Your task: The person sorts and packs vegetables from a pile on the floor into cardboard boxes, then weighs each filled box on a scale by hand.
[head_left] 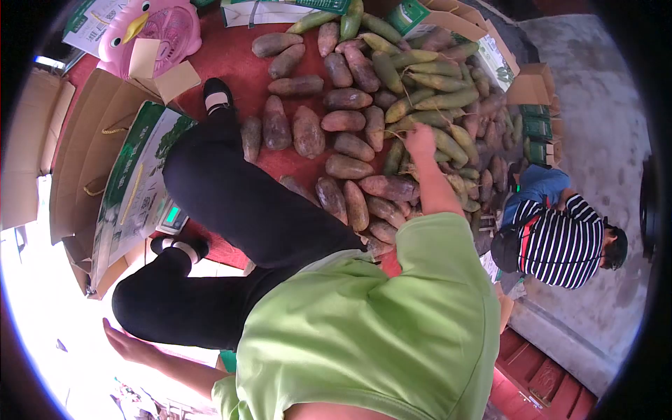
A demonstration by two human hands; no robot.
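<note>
My right hand (421,142) reaches over a heap of long vegetables, its fingers pinched together at the thin, tail-like end of a long green radish (427,120); the exact grip is too small to make out. Around it lie several more green radishes (448,99) with thin root tails. Beside them are thick, purplish-brown root vegetables (343,121), some dusty with soil. My left hand (131,348) hangs low at the left, beside my bent knee, with fingers stretched out and nothing visible in it.
Red cloth (231,52) lies under the vegetables. Open cardboard boxes (87,140) stand at the left, near a scale with a lit green display (172,214). A pink bird-shaped plastic item (164,35) is at the upper left. Another person in a striped top (560,241) is at the right.
</note>
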